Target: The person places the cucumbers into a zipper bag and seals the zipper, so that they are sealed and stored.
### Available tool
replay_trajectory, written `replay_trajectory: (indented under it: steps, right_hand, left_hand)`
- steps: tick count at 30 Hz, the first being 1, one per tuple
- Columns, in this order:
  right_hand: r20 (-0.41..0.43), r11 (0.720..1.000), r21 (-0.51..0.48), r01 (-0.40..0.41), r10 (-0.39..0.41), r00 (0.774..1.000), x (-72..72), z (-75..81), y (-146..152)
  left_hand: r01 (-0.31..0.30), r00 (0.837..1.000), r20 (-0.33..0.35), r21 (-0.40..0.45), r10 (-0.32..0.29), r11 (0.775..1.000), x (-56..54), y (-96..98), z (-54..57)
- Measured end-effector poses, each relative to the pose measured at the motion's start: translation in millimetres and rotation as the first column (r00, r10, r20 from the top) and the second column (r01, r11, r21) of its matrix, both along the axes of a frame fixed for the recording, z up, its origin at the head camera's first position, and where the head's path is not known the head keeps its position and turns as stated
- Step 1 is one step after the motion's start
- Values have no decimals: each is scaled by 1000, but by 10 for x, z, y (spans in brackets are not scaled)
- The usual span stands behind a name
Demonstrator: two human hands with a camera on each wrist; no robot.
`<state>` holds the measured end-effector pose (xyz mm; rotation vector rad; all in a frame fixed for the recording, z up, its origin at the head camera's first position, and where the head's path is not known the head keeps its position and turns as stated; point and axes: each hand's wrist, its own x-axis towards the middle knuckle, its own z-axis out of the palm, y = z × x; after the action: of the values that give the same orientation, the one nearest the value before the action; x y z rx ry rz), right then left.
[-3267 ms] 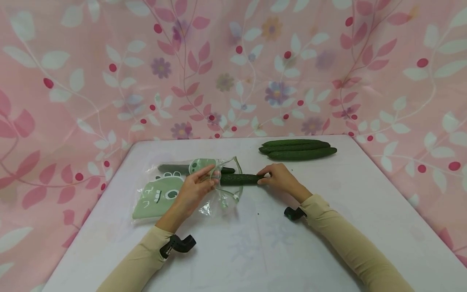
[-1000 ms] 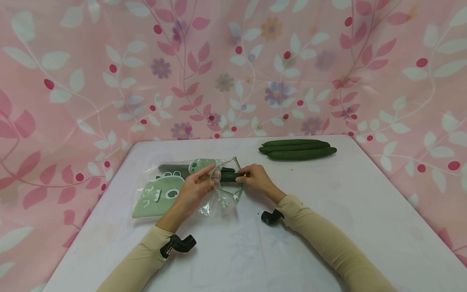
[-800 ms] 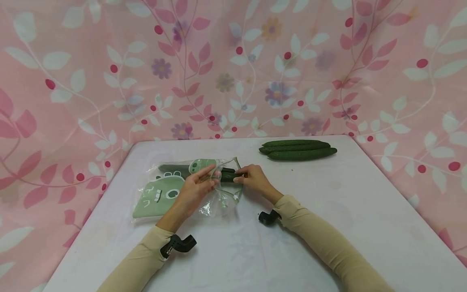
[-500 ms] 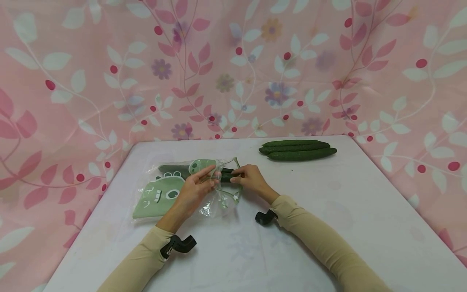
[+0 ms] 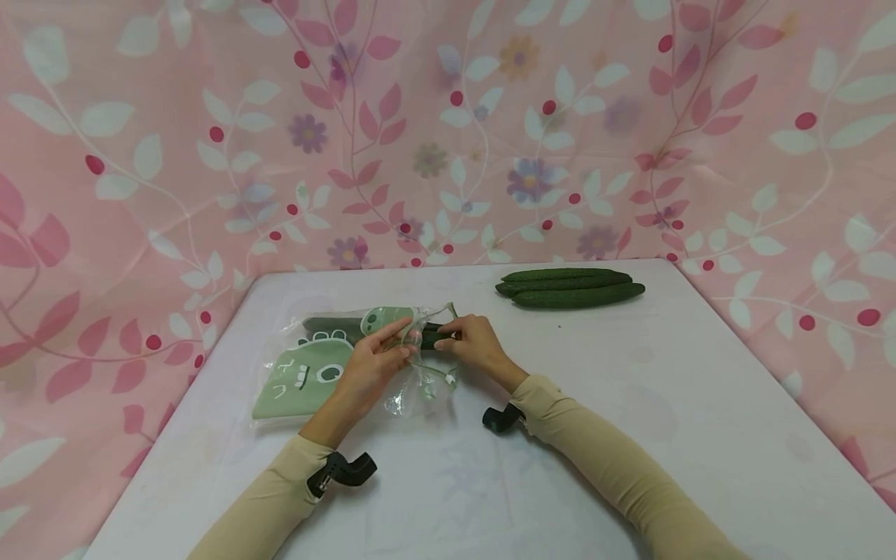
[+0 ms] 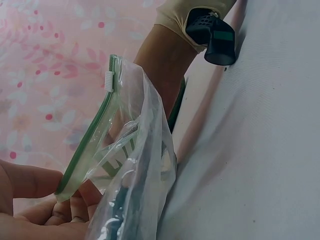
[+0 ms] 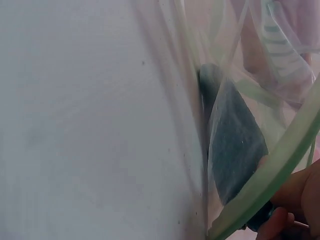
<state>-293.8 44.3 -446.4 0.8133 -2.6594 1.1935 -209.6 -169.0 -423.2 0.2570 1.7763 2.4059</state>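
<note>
Clear plastic, thin and crinkled, forms the bag (image 5: 301, 385) lying at left, printed with a pale green monster; light and slippery, it could slide across the tabletop (image 5: 595, 467) if pushed from its mouth. Inside lies a long first cucumber (image 5: 329, 325), greyed by the film; pressing another alongside might ruck the plastic. Next, the left hand (image 5: 374, 362) pinches the bag's mouth by its bendy green zip strip (image 6: 85, 147); should that pinch slip, the opening would probably sag closed. There, a dark second cucumber (image 5: 430, 341) seems mostly inside the bag, beside the first, its rounded end held in the fingers of the right hand (image 5: 479, 342). Those knuckles, close to the strip and its hard white slider (image 6: 108, 81), could snag and drag the bag. Farther right, well apart, three tapering, slightly rough-looking cucumbers (image 5: 570, 288) lie close together; being rounded, they could roll if knocked.
</note>
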Motion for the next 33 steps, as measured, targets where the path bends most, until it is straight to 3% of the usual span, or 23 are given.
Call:
replay_trajectory:
  steps: [9,18,25,33]
  right_hand:
    - [-81,999,34,3,0,997,2,-20,-97]
    - [-121,998,43,-45,50,991,-34,-73,-95]
    - [-118,997,69,-44,52,992,-88,-64,40]
    - [-78,986,169,-1,14,997,-115,-53,146]
  left_hand:
    - [5,1000,7,24,-5,1000,9,8,12]
    - [8,1000,3,51,-8,999,3,0,0]
    - [8,1000,-7,71,-7,997,-12,2,-6]
    - [2,1000,-5,75,-2,997,-1,3,0]
